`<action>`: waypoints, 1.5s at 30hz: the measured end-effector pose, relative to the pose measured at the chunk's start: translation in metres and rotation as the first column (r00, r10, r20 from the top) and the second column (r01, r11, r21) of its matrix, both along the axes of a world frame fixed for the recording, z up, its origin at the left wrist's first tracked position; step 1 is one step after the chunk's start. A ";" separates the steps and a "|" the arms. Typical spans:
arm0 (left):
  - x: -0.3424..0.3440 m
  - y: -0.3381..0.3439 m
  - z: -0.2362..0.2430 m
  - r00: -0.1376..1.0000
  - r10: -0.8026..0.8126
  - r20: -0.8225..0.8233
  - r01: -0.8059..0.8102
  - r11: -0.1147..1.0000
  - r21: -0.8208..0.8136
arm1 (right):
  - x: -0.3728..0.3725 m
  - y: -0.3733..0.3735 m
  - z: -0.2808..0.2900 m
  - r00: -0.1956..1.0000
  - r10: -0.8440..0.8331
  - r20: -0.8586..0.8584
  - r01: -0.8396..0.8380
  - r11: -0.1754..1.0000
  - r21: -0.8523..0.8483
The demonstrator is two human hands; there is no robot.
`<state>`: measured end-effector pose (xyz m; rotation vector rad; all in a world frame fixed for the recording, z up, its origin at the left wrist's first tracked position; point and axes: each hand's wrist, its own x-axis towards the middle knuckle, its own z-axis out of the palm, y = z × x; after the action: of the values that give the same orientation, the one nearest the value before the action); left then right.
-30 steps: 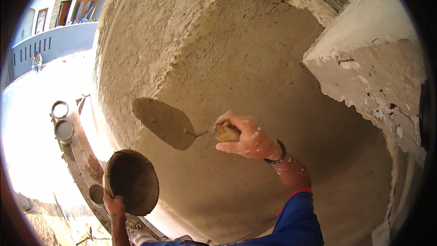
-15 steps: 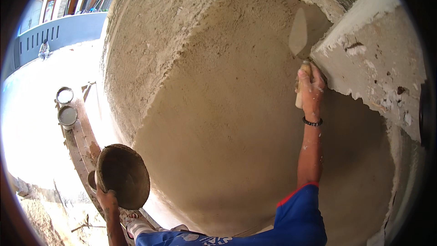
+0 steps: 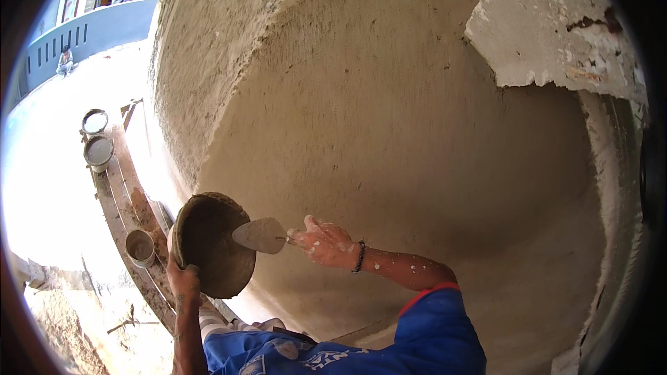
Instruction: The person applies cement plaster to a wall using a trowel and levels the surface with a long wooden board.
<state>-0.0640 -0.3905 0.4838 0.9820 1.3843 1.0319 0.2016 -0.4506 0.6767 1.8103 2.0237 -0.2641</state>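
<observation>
My left hand (image 3: 182, 281) grips a dark, mortar-crusted round bowl (image 3: 201, 236) by its left side, tilted in front of the wall. My right hand (image 3: 319, 242) holds a trowel by its handle, with the flat grey blade (image 3: 258, 236) at the bowl's right side, overlapping its opening; I cannot tell whether it touches. Behind them rises the wall of grey-brown mortar (image 3: 389, 132), smooth in the middle and rougher on the upper left along a ragged ridge.
A long plank bench (image 3: 121, 187) runs along the left with several buckets (image 3: 99, 153) on it. A chipped concrete ledge (image 3: 549, 35) juts out at the upper right. A person (image 3: 65, 62) sits far off by a grey boundary wall (image 3: 118, 21), in bright sunlight.
My right hand and the trowel have swung from the upper right of the wall down and left to the bowl. The bowl has risen slightly in my left hand, and the view has shifted.
</observation>
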 end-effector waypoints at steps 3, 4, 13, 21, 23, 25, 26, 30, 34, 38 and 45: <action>0.014 -0.014 -0.001 0.997 -0.020 0.068 0.018 0.999 0.028 | -0.004 -0.007 -0.020 0.981 0.131 0.145 -0.151 0.979 0.140; 0.019 -0.016 0.003 0.995 -0.067 0.080 0.063 0.997 0.055 | 0.002 -0.007 -0.029 0.983 0.135 0.122 -0.151 0.980 0.130; 0.056 0.005 0.045 0.965 -0.241 -0.101 0.251 0.961 0.112 | 0.041 -0.012 -0.068 0.979 0.200 0.033 -0.202 0.959 0.199; 0.054 0.002 0.071 0.900 -0.346 -0.265 0.376 0.924 0.070 | 0.040 -0.034 -0.116 0.924 0.106 -0.367 -0.052 0.987 0.155; 0.051 0.001 0.075 0.888 -0.357 -0.290 0.391 0.918 0.068 | 0.033 -0.041 -0.115 0.874 0.008 -0.486 0.056 0.992 0.116; 0.052 0.001 0.075 0.885 -0.386 -0.260 0.408 0.912 0.036 | 0.033 -0.052 -0.121 0.827 -0.022 -0.562 0.104 0.988 0.115; 0.051 -0.001 0.079 0.882 -0.389 -0.266 0.414 0.909 0.043 | 0.038 -0.061 -0.131 0.777 -0.034 -0.629 0.148 0.980 0.129; 0.043 -0.004 0.081 0.920 -0.390 -0.041 0.390 0.921 -0.001 | 0.040 -0.085 -0.146 0.683 -0.037 -0.729 0.292 0.929 0.226; 0.039 -0.002 0.076 0.924 -0.381 0.046 0.380 0.925 0.026 | 0.042 -0.078 -0.133 0.743 0.032 -0.668 0.237 0.921 0.308; 0.034 0.000 0.072 0.925 -0.369 0.087 0.366 0.929 0.055 | 0.042 -0.066 -0.116 0.763 0.021 -0.646 0.270 0.898 0.348; 0.044 0.010 0.070 0.947 -0.305 0.098 0.292 0.948 0.124 | 0.075 -0.049 -0.026 0.809 0.101 -0.579 0.172 0.902 0.397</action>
<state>-0.0197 -0.3803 0.5541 1.1532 1.0538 0.9251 0.2770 -0.5001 0.6511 2.2455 2.6465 -0.4680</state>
